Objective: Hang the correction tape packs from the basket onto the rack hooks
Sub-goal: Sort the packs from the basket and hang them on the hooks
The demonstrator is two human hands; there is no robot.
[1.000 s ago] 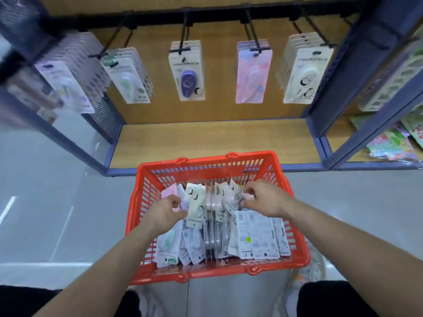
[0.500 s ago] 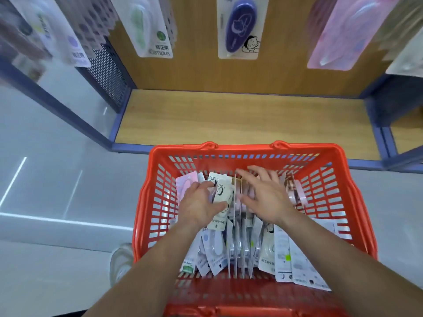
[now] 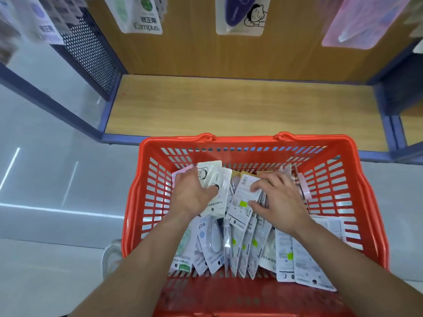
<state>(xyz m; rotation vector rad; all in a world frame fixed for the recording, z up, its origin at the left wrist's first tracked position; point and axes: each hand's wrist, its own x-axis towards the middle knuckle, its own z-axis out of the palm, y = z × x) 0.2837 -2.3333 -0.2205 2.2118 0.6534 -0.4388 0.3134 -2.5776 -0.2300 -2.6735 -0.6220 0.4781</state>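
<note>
A red plastic basket (image 3: 256, 143) stands on the floor in front of the rack, filled with several correction tape packs (image 3: 242, 245) standing on edge. My left hand (image 3: 191, 194) grips a white pack with a cartoon figure (image 3: 214, 177) at the left of the pile. My right hand (image 3: 278, 199) rests on the packs at the middle, fingers spread and pressing a pack that shows its printed back (image 3: 242, 197). Hung packs show at the top: a green one (image 3: 143, 14), a dark blue one (image 3: 242, 14) and a pink one (image 3: 361, 21). The hooks themselves lie outside the view.
A bare wooden shelf (image 3: 240, 106) with a blue frame lies just behind the basket. A perforated blue side panel (image 3: 91, 53) stands at the left. Grey floor spreads to the left and right, and a shoe (image 3: 112, 257) shows beside the basket.
My view has dropped closer to the basket, so the hooks left the frame. My left hand has closed on the white cartoon pack, and my right hand has shifted onto the middle packs.
</note>
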